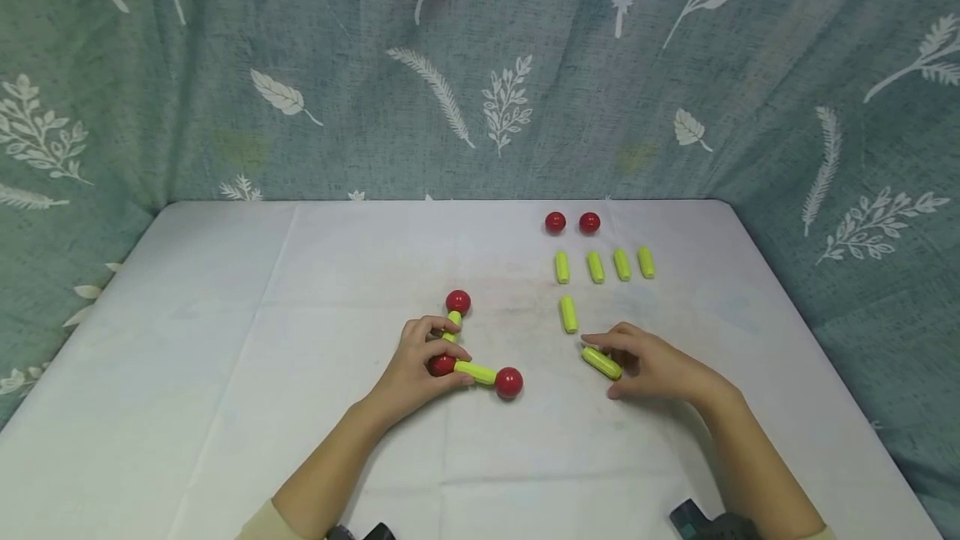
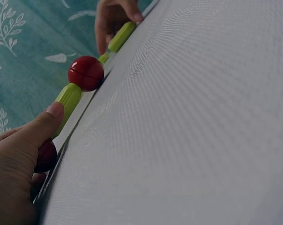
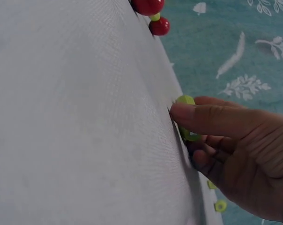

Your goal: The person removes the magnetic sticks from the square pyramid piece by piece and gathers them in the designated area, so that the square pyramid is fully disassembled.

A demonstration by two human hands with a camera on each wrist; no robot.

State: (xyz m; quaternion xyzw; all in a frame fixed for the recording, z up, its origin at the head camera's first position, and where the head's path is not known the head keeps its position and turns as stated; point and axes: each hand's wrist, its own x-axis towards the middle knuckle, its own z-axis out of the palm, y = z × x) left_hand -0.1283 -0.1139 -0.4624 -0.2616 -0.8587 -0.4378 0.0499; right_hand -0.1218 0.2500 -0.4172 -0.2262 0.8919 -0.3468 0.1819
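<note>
My left hand [image 1: 420,365] grips a joined piece of light green rods and red balls. Its thumb lies along the lower green rod [image 1: 476,372], and its fingers reach over the upper rod [image 1: 452,325] and partly cover the corner red ball [image 1: 442,365]. One red ball [image 1: 458,302] caps the far end; another red ball [image 1: 509,383] caps the right end. Over to the right, my right hand [image 1: 652,363] holds a loose green rod [image 1: 602,363] between thumb and fingers, low at the table. The right wrist view shows the thumb across this rod [image 3: 190,133].
A single green rod [image 1: 568,315] lies just beyond my right hand. Farther back, several green rods [image 1: 596,267] stand in a row behind it, with two red balls [image 1: 555,222] near the white table's [image 1: 337,257] far edge. A leaf-patterned curtain [image 1: 337,107] hangs behind.
</note>
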